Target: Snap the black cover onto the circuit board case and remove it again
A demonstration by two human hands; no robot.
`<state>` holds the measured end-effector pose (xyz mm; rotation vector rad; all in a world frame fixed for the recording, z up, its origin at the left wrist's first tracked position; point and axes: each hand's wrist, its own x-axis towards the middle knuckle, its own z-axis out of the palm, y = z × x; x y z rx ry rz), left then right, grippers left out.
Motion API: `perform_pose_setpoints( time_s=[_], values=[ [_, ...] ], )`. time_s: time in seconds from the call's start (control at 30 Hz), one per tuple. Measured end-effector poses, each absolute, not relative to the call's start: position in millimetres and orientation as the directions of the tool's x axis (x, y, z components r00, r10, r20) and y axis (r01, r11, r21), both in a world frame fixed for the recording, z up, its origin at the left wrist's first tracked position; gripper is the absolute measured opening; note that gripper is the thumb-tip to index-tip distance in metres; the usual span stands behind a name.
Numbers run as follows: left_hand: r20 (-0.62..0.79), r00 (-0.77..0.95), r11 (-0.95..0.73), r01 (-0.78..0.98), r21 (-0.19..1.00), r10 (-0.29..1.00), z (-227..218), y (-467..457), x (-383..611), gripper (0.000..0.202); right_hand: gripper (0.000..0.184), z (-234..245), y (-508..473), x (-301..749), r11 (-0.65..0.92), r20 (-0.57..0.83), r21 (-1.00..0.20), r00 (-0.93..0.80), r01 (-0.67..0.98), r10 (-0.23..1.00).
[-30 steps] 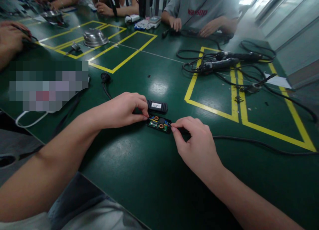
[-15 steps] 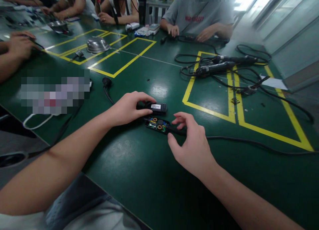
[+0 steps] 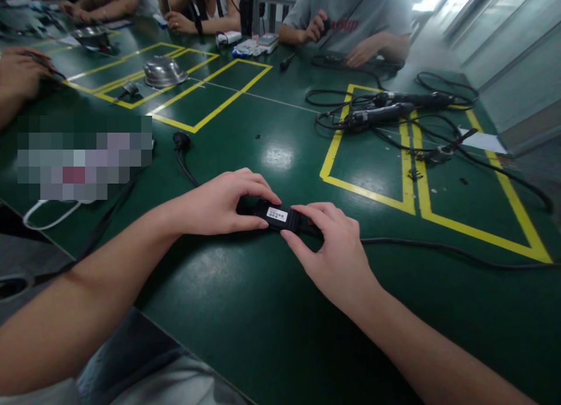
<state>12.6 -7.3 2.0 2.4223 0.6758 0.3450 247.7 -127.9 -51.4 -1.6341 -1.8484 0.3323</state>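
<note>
A small black box (image 3: 277,215) with a white label lies on the green table (image 3: 245,300) in front of me. Its labelled cover now sits over the lower half, so the circuit board is hidden. My left hand (image 3: 219,203) grips the box's left end with thumb and fingers. My right hand (image 3: 331,250) pinches its right end, where a black cable (image 3: 438,250) leaves toward the right.
Two black electric screwdrivers (image 3: 377,114) with tangled cables lie inside a yellow-taped square at the right. A metal bowl (image 3: 164,72) sits at the far left. Other people's hands (image 3: 20,72) work around the far and left edges. A black plug (image 3: 181,141) lies near my left hand.
My left hand picked up the labelled cover from behind the open box and set it on top. My right hand moved back onto the box's right end.
</note>
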Motion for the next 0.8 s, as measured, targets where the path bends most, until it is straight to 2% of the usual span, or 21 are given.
perform_pose_setpoints(
  time_s=[0.27, 0.5, 0.8],
  values=[
    [0.083, 0.834, -0.691, 0.392, 0.608, 0.546, 4.7, -6.4, 10.0, 0.033, 0.035, -50.9, -127.9, 248.4, 0.196, 0.275, -0.553, -0.045, 0.809, 0.96],
    [0.023, 0.832, -0.678, 0.435, 0.592, 0.554, 4.0, -7.0, 12.9, 0.032, 0.032, -53.4, -127.3, 248.4, 0.19, 0.278, -0.51, -0.048, 0.839, 0.959],
    [0.022, 0.831, -0.694, 0.449, 0.562, 0.556, 5.1, -10.1, 15.6, 0.031, 0.029, -55.4, -126.7, 251.3, 0.216, 0.31, -0.489, -0.063, 0.845, 0.949]
  ],
)
